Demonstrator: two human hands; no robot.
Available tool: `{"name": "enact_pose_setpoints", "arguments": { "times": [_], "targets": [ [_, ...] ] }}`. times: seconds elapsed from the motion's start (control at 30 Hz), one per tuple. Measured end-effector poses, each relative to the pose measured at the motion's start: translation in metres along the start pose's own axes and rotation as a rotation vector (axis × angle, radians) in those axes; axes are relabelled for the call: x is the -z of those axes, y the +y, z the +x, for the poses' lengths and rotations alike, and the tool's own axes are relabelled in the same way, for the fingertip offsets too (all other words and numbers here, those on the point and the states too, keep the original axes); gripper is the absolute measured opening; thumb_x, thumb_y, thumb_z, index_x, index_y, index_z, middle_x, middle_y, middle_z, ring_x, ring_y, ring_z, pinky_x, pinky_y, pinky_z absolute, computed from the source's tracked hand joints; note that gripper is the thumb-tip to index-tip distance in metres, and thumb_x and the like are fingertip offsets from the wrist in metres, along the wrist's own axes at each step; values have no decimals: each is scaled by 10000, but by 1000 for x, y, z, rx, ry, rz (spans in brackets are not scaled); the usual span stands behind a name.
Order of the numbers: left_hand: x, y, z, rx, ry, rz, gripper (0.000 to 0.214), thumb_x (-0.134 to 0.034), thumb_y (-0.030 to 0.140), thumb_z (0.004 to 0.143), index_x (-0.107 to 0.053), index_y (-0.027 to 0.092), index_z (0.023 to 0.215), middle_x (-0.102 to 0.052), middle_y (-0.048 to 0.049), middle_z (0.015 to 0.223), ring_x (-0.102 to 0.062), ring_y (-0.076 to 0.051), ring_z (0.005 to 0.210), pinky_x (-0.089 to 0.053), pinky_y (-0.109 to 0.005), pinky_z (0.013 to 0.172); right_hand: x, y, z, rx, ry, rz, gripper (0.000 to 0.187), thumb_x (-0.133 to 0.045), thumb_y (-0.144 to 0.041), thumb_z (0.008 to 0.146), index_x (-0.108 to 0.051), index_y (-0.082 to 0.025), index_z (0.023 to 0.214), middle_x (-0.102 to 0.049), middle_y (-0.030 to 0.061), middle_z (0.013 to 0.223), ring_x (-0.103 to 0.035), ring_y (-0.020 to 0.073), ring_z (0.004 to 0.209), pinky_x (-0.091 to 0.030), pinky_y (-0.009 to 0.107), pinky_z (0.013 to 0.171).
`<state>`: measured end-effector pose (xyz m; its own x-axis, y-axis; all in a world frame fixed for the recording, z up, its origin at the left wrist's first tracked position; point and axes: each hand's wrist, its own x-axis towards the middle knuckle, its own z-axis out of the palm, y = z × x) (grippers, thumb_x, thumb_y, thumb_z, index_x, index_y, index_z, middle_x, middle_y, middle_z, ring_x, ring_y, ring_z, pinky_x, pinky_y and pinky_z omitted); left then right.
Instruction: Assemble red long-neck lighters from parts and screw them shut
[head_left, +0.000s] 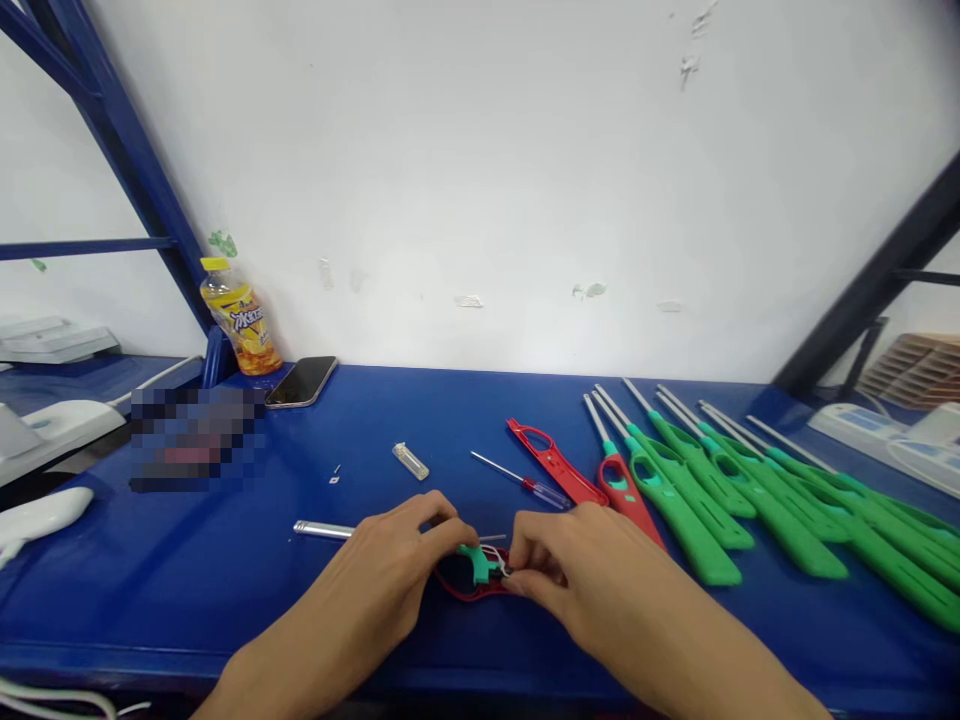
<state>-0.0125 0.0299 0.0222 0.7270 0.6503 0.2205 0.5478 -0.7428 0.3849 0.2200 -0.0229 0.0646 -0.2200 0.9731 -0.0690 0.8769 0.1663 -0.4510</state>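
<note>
An opened stick lighter lies near the table's front edge, its red half-shell (466, 597) under both hands and its metal tube (322, 529) pointing left. Inside the shell sit a teal trigger (478, 566) and a white wire (493, 551). My left hand (401, 560) is closed on the lighter, fingertips at the trigger. With thumb and fingers pinched, my right hand (589, 560) grips the lighter's inner parts by the wire and a small black piece; the exact part is hidden. Beyond them lie a screwdriver (551, 493), another red half-shell (574, 477) and a clear fuel tank (410, 460).
To the right lie several green stick lighters (694, 530) and a red one (628, 496). A phone (303, 382) and a drink bottle (244, 320) are at the back left. A white wall (487, 180) rises behind the blue table (187, 570).
</note>
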Motion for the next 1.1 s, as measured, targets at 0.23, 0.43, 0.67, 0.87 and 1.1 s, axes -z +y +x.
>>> {"name": "enact_pose_setpoints", "arguments": {
  "times": [0.23,0.43,0.67,0.87,1.1],
  "targets": [
    [0,1,-1,8,4,10,529,-362,-73,899,-663,280,1155,-648,-27,1115,-653,-185,877,-469,-284,760,-1,-1,0,7,11,-1,109,-754,-216,923,-713,-269,837,-731,-55,734,-581,144,634,-209,308,572],
    [-2,-1,-1,6,14,26,548,-363,-83,884,-653,289,1163,-638,-26,1120,-646,-181,881,-457,-281,751,1,-4,2,-15,-12,-8,105,-766,-241,921,-720,-264,830,-735,-48,724,-579,147,621,-216,303,572],
    [0,-1,-1,-9,-11,47,526,-374,-79,913,-652,293,1162,-634,-24,1120,-641,-201,932,-469,-302,758,0,-5,6,-43,-34,0,104,-794,-247,901,-742,-268,814,-744,-51,721,-583,145,637,-232,294,582],
    [6,12,-5,35,-26,-45,225,-503,175,1074,-657,313,1163,-619,-9,1148,-642,-211,1010,-507,-359,874,3,-5,9,-59,-57,-10,94,-797,-232,887,-740,-255,816,-739,-40,721,-582,145,653,-227,293,577],
    [7,13,-3,33,-38,-35,175,-603,188,1043,-653,304,1164,-615,-4,1135,-649,-215,1007,-513,-363,852,6,-8,8,-53,-80,-13,109,-772,-193,896,-724,-241,811,-745,-35,736,-598,141,671,-243,283,588]
  ]
}}
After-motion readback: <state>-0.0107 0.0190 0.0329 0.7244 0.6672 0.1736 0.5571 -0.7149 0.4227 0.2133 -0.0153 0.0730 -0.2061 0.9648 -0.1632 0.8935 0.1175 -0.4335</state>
